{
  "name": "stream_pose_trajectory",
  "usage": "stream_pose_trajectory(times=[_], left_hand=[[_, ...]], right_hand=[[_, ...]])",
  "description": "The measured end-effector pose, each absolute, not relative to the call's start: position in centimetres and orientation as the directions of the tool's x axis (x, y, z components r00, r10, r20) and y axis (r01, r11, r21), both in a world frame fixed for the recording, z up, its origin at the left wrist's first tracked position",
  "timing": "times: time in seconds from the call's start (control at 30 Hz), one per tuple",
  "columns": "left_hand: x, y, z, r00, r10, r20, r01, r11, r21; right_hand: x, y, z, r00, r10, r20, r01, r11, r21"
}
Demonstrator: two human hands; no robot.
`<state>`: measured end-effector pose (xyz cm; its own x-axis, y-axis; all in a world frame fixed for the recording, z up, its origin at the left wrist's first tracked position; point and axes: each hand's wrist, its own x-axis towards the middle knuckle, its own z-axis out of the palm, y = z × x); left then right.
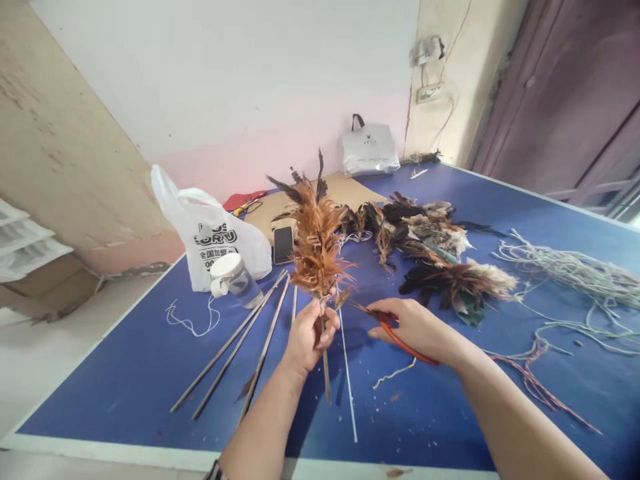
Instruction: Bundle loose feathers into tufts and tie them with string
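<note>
My left hand (311,335) is closed around the stick of a feather duster (319,243), just under its orange-brown feathers. The duster stands nearly upright, dark feathers at its top, bare stick below my fist. To its right, my right hand (413,328) grips orange-handled scissors (406,345), their blades pointing left towards the base of the feathers. Whether the blades touch anything I cannot tell. A short piece of pale string (395,375) lies on the blue table (425,420) below the scissors. Bundles of dark and pale feathers (460,283) lie beyond my right hand.
Several thin sticks (240,347) lie left of my left arm. Behind them stand a lidded clear jar (235,280), a white plastic bag (215,233) and a phone (283,245). Tangled pale string (575,270) spreads at the right. A silvery bag (370,150) stands by the wall.
</note>
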<state>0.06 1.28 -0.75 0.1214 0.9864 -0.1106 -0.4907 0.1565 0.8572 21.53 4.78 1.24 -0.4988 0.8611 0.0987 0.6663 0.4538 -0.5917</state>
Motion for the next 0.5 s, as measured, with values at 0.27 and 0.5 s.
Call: stream_pose_trajectory(times=[0.27,0.5], left_hand=[[1.4,0.7,-1.0,0.165,0.98,-0.11,-0.332,0.161,0.929],[1.2,0.7,-1.2,0.155,0.984,-0.09,-0.354,0.141,0.925]], right_hand=[[20.5,5.0,0.3,-0.239,0.941,0.239,0.549,0.334,-0.766],[22.3,6.4,0.6,-0.008,0.995,0.102,0.196,0.102,-0.975]])
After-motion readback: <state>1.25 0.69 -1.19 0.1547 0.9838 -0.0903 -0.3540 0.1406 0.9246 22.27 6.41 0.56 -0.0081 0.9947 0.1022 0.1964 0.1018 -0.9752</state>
